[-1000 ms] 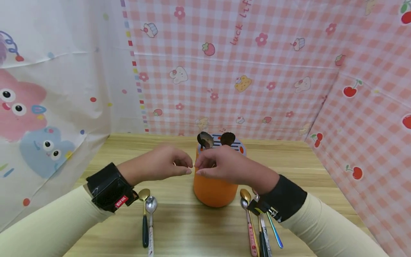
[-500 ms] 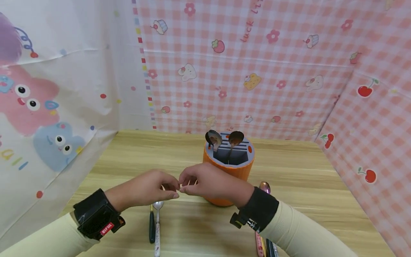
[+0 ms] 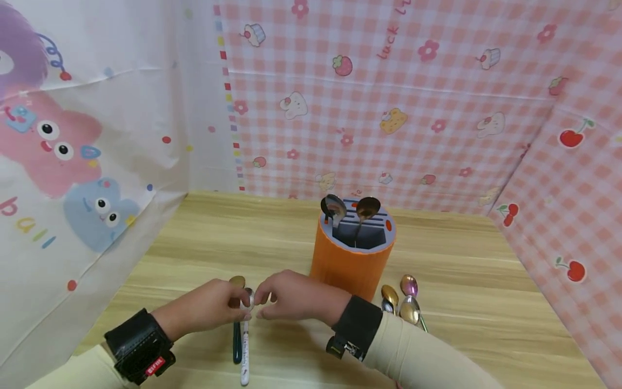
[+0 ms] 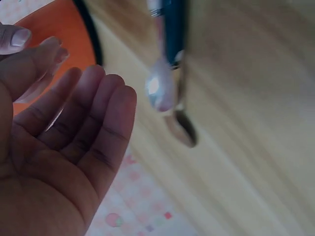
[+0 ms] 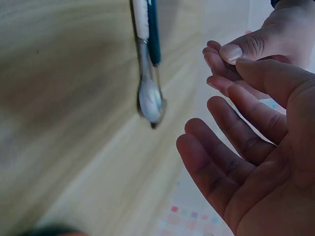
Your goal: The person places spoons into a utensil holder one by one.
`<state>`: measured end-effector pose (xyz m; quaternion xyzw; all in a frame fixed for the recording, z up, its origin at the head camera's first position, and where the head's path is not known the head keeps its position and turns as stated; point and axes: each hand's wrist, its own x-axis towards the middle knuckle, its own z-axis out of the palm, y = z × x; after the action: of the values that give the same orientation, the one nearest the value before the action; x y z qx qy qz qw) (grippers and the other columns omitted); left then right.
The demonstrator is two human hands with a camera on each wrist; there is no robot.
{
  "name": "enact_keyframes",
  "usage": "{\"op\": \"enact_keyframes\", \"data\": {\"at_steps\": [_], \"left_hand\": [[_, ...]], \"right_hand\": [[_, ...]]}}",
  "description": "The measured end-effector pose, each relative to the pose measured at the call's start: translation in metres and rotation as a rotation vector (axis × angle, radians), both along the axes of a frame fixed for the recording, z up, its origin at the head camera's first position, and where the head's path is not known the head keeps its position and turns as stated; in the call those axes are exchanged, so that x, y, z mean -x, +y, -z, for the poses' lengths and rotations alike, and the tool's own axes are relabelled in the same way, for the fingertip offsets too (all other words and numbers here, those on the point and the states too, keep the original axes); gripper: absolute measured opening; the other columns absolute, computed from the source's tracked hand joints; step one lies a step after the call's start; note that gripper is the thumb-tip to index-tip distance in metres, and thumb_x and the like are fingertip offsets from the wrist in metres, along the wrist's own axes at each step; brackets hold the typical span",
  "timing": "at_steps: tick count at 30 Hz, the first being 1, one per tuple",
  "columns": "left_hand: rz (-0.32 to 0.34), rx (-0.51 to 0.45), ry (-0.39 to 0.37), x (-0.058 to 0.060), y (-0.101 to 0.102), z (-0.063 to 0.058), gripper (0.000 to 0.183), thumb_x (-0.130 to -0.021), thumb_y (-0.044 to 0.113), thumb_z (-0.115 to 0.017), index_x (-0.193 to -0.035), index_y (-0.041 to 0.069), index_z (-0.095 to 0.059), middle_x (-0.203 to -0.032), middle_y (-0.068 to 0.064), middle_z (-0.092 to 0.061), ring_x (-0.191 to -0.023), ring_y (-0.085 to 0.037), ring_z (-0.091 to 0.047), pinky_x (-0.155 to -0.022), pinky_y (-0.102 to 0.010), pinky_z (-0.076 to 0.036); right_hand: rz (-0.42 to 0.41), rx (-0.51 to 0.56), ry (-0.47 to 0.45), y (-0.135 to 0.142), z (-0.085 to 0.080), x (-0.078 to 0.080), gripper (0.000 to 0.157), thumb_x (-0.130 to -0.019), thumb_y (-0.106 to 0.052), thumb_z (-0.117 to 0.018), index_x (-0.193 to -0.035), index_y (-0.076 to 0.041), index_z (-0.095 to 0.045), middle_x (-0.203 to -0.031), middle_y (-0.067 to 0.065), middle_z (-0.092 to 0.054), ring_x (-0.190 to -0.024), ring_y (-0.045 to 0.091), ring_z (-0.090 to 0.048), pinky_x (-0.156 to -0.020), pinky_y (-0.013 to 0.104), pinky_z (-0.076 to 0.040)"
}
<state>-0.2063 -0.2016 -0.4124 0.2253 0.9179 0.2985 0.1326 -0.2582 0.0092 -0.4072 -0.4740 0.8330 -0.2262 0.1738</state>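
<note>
Wood-grained counter (image 3: 486, 302) fills the lower part of my head view, and an orange holder (image 3: 352, 265) stands upright on it, two dark-bowled spoons (image 3: 367, 207) in its top. I judge it the bulkiest piece, rigid, best taken round its wall.

Both hands are empty, fingers loosely bent: the left hand (image 3: 209, 302) and right hand (image 3: 296, 294) hang with fingertips near each other, just above a pair of spoons left of the holder.

That pair lies side by side, bowls pointing away from the wearer: a white-handled spoon (image 3: 245, 351) and a dark-handled spoon (image 3: 237, 346). I can't tell whether they touch. I'd expect both to be light and stiff, with slick metal bowls and little risk of breaking. I'd pinch each at mid-handle, where it is thicker than the slim neck, and separate them first.
</note>
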Motion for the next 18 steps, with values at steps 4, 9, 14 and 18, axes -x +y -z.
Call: {"op": "enact_keyframes", "data": {"at_steps": [4, 9, 14, 18], "left_hand": [[-0.02, 0.014, -0.006, -0.003, -0.005, 0.013, 0.012, -0.083, 0.021, -0.077, -0.091, 0.016, -0.07, -0.065, 0.006, -0.052, -0.058, -0.008, -0.045, -0.052, -0.025, -0.038], [-0.019, -0.002, -0.027, -0.005, -0.009, 0.027, 0.011, -0.084, 0.02, -0.076, -0.091, 0.015, -0.07, -0.065, 0.007, -0.054, -0.056, -0.005, -0.045, -0.05, -0.024, -0.038], [-0.005, -0.035, -0.018, -0.006, -0.011, 0.038, 0.009, -0.083, 0.019, -0.077, -0.085, 0.015, -0.068, -0.065, 0.008, -0.056, -0.054, -0.004, -0.046, -0.049, -0.023, -0.039], [-0.025, -0.058, -0.019, -0.008, -0.012, 0.044, 0.013, -0.082, 0.016, -0.077, -0.079, 0.014, -0.064, -0.068, 0.007, -0.058, -0.056, -0.005, -0.048, -0.05, -0.025, -0.042]], "right_hand": [[-0.017, -0.005, 0.014, -0.011, 0.014, -0.001, 0.013, -0.087, -0.017, -0.071, -0.1, -0.017, -0.074, -0.092, -0.01, -0.069, -0.078, 0.002, -0.058, -0.067, 0.014, -0.045], [-0.012, -0.017, 0.009, -0.022, 0.028, -0.003, 0.011, -0.086, -0.015, -0.071, -0.096, -0.016, -0.075, -0.086, -0.012, -0.067, -0.07, -0.002, -0.053, -0.063, 0.013, -0.044], [-0.044, -0.012, 0.052, -0.03, 0.038, -0.003, 0.005, -0.085, -0.014, -0.071, -0.089, -0.015, -0.075, -0.086, -0.01, -0.069, -0.072, -0.002, -0.052, -0.065, 0.012, -0.043], [-0.06, -0.014, 0.081, -0.036, 0.044, -0.002, 0.004, -0.084, -0.015, -0.072, -0.087, -0.015, -0.075, -0.083, -0.011, -0.068, -0.073, -0.002, -0.052, -0.066, 0.011, -0.042]]}}
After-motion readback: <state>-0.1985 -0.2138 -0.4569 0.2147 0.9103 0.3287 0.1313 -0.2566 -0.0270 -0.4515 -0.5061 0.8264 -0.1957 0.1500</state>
